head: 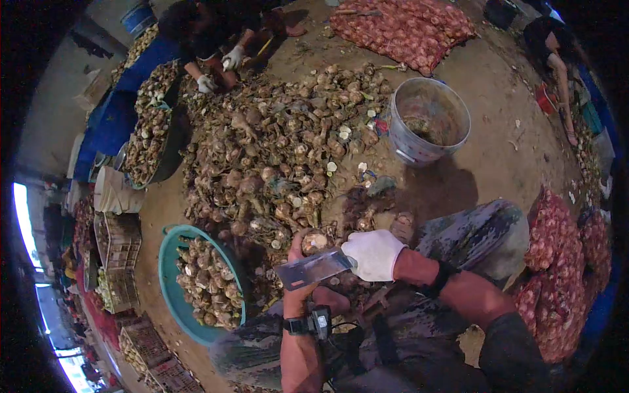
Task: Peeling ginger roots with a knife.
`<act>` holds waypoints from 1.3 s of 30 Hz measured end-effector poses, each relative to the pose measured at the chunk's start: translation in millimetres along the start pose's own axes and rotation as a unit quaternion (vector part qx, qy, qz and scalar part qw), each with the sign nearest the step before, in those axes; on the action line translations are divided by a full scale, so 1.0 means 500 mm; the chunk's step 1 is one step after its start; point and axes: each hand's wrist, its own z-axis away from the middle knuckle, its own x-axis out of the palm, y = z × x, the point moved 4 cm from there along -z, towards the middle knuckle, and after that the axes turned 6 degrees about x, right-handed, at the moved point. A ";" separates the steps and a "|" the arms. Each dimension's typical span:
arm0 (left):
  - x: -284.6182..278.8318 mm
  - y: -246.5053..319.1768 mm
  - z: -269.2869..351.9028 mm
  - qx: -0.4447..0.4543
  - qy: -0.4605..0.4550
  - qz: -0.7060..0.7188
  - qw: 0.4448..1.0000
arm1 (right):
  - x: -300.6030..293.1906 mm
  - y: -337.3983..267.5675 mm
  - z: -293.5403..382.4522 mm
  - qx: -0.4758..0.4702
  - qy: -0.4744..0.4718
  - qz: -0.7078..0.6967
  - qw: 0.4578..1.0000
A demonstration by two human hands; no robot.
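Note:
My bare left hand (297, 245) grips a brown root vegetable (314, 241) with a pale cut face turned up. In my right hand (374, 255), covered by a white glove, is the handle of a cleaver (312, 270). Its broad blade lies level across the front of my left hand and hides part of the palm. A large heap of soil-covered root vegetables (275, 147) spreads over the ground before me. Beside my left knee, a turquoise tub (169, 290) holds trimmed roots (206, 280).
A whitish bucket (403, 132) stands to the heap's right. Filled red mesh sacks lie far ahead (403, 29) and at my right (555, 285). Another person's gloved hands (232, 59) work at the heap's far edge, near a heaped tub (152, 123). Plastic crates (118, 240) stand at left; another person (555, 64) is far right.

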 end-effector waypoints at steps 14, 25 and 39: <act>0.016 -0.001 0.013 -0.134 0.022 0.182 0.974 | -0.020 0.207 -0.049 0.299 0.062 0.073 0.949; -0.024 0.034 -0.036 -0.051 0.119 -0.039 0.991 | 0.048 0.111 -0.019 0.186 0.056 -0.261 0.946; 0.023 -0.026 -0.004 -0.112 0.171 0.433 0.878 | 0.106 0.075 -0.026 0.118 -0.018 -0.386 0.915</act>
